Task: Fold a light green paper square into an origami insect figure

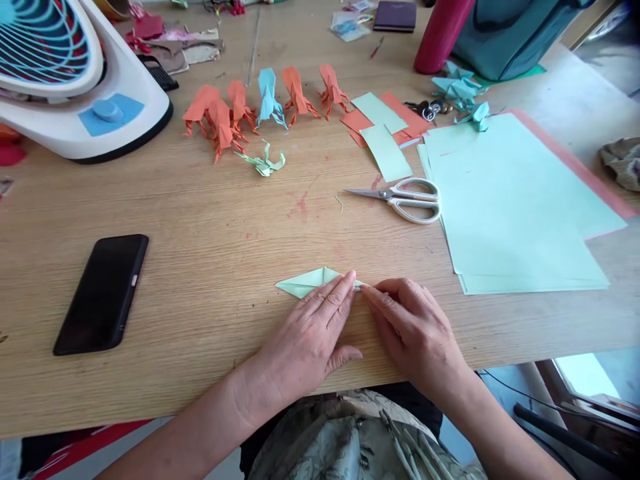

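A pale green folded paper (304, 283), long and pointed at its left end, lies near the table's front edge. Across its right half rests my left hand (320, 333), fingers stretched flat on the paper and thumb out to the side. My right hand (415, 327) pinches the paper's narrow right tip between thumb and fingers. The part beneath my left fingers is hidden. Beyond the paper lie scissors (400, 199) with white handles, their blades pointing left.
Several orange folded paper figures (299, 93), a blue one (269, 97) and a small green one (265, 162) stand farther back. Green sheets (515, 207) lie at right, near cut paper pieces (385, 150). A phone (103, 293) and a fan (110, 87) are at left; a red bottle (443, 33) stands behind.
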The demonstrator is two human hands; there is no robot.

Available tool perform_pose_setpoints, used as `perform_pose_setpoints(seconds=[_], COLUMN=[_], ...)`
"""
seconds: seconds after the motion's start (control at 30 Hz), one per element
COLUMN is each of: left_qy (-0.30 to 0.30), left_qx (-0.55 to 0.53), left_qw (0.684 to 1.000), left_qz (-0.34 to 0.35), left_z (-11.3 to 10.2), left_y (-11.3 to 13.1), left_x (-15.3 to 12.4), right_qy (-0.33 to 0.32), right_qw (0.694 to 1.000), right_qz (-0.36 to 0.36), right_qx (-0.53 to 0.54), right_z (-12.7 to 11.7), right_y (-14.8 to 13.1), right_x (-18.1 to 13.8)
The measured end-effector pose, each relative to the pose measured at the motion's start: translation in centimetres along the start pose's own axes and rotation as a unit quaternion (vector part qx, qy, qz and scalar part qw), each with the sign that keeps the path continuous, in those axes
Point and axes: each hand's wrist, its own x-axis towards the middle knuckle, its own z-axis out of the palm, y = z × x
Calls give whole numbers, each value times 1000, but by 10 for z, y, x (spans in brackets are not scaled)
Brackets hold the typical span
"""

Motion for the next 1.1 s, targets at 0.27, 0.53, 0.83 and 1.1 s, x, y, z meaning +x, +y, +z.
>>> perform_pose_setpoints(seconds=[0.27, 0.53, 0.83, 1.1], left_qy=[16, 89, 74, 89], left_qx=[8, 59, 55, 47], left_qw=[1000, 994, 996, 995], left_qz=[14, 8, -1, -3], left_z=[1, -11, -6, -4], left_y=[-3, -23, -28, -29], left_x=[-2, -23, -22, -28], right_qy=[-29, -41, -45, -73], right_qw=[988, 980, 982, 975], right_qz=[-52, -84, -123, -177], right_qx=[-145, -178, -135, -109], right_z=[0, 0, 0, 8], right_y=[-3, 1, -2, -2], right_x=[1, 0, 7, 19])
